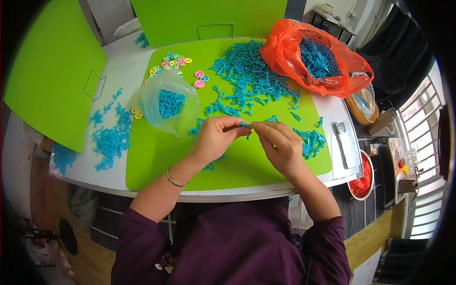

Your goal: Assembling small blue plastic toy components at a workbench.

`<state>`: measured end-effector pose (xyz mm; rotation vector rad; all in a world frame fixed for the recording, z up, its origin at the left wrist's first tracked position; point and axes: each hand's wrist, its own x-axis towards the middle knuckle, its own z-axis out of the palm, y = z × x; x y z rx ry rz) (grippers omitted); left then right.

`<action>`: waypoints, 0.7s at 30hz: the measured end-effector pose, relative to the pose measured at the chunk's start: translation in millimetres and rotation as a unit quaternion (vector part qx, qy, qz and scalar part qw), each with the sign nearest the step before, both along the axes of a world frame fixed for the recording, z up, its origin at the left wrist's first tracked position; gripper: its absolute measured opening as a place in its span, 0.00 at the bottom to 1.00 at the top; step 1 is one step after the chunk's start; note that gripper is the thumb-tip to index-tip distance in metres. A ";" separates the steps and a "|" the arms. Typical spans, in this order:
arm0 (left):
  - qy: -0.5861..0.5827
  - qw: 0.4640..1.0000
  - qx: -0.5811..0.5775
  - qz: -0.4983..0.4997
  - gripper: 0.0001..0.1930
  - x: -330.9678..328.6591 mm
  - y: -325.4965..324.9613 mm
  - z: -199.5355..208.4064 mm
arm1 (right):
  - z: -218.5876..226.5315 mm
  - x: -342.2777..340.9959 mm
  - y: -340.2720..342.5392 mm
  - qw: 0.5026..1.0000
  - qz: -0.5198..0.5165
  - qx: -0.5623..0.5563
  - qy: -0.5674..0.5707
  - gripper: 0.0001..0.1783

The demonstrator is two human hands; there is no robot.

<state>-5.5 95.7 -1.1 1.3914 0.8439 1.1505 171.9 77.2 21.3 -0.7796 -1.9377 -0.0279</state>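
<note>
My left hand (213,140) and my right hand (281,144) meet above the green mat (166,168), fingertips almost touching. Both are closed in a pinch on one small blue plastic piece (244,125), whose exact shape is mostly covered by my fingers. Behind them spreads a large heap of similar blue pieces (249,66). A smaller pile of blue pieces (310,143) lies beside my right hand, and a few more sit partly hidden under my left wrist. Left of my left hand stands an open clear plastic bag (185,116) with blue pieces inside.
Small pastel rings (172,62) lie behind the clear bag. A red plastic bag (351,85) full of blue pieces rests at the back right. More blue pieces (111,142) cover the white table at left. A phone (348,142) lies near the right edge, with a wicker basket (363,114) beyond.
</note>
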 end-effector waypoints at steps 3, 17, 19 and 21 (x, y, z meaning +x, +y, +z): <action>0.171 0.970 0.161 0.055 0.06 -2.1 -4.3 3.5 | -4.7 2.6 -2.6 0.998 -0.004 -0.046 -0.033 0.09; 0.149 0.987 -0.022 -0.050 0.10 -4.8 -6.3 4.8 | -9.7 1.9 -4.1 0.997 0.000 -0.068 -0.027 0.06; 0.056 0.993 -0.082 -0.065 0.11 -5.6 -6.3 9.2 | -11.3 5.6 -3.0 0.992 -0.032 -0.117 0.012 0.07; -0.035 0.987 -0.140 -0.076 0.11 -6.4 -7.1 10.0 | -13.4 4.5 -0.9 0.979 0.008 -0.186 0.080 0.08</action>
